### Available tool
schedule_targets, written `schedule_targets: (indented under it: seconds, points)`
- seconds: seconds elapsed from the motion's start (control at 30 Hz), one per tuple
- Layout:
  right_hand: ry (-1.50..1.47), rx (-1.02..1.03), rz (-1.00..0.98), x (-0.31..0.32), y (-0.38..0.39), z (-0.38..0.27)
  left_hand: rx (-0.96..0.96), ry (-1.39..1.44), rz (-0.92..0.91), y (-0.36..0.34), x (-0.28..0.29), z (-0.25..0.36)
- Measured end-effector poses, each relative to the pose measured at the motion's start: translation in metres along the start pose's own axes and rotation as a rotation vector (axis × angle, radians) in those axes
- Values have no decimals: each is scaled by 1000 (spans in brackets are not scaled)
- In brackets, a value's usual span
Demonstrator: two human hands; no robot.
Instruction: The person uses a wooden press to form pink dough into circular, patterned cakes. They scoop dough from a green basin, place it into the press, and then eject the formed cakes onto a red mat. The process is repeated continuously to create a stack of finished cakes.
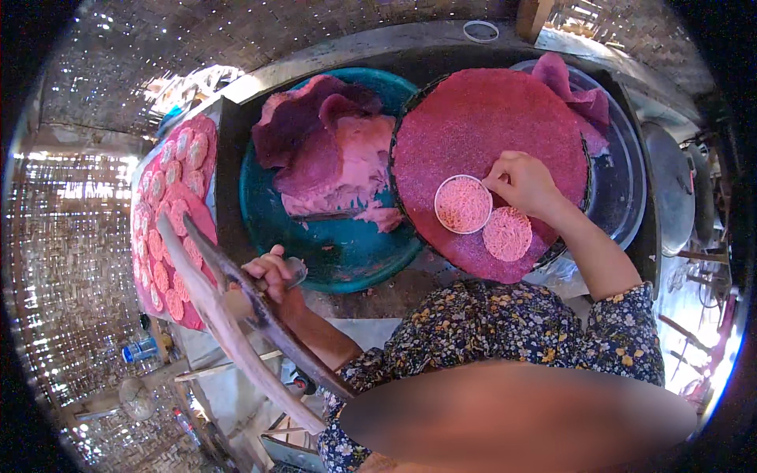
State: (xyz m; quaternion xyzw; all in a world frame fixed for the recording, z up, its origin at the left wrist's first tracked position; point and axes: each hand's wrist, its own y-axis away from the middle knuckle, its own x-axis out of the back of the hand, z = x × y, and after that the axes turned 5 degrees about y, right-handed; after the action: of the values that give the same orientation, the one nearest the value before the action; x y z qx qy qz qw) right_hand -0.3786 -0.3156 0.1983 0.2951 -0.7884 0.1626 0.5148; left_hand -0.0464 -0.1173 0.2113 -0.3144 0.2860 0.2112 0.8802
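My right hand [522, 183] rests on a large round pink sheet [481, 126] and pinches the rim of a small round white ring mould [463, 204] filled with pale pink grains. A finished pale pink disc [507, 234] lies just beside the mould on the sheet. My left hand [270, 272] is closed on a metal spoon [293, 273] near the rim of a teal basin [347, 256]. Folded dark and light pink sheets [327, 150] lie piled in that basin.
At the left, a tray [175, 213] carries several small pink discs in rows. Two curved wooden sticks [229, 315] cross in front of it. A metal bowl [623, 181] sits behind the round sheet, a lidded pot [670, 189] at the right. Woven walls surround.
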Motion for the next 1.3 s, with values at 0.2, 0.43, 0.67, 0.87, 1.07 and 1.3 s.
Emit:
schedule_targets:
  seconds: [0.2, 0.43, 0.67, 0.87, 1.07, 1.3]
  points:
    - [90, 38, -58, -2, -8, -6, -36, -30, 13, 6, 10, 12]
    - [178, 111, 50, 16, -12, -19, -70, -212, -45, 3, 7, 4]
    - [257, 48, 115, 14, -73, -31, -76, -266, -90, -2, 0, 10]
    - [278, -27, 30, -4, -83, -24, -46, -194, -193, -2, 2, 15]
    - [308, -54, 25, 9, -72, -19, 348, -370, 157, -9, -12, 21]
    - [-982, 208, -414, 25, -9, -99, -102, -1515, -202, -29, -43, -58]
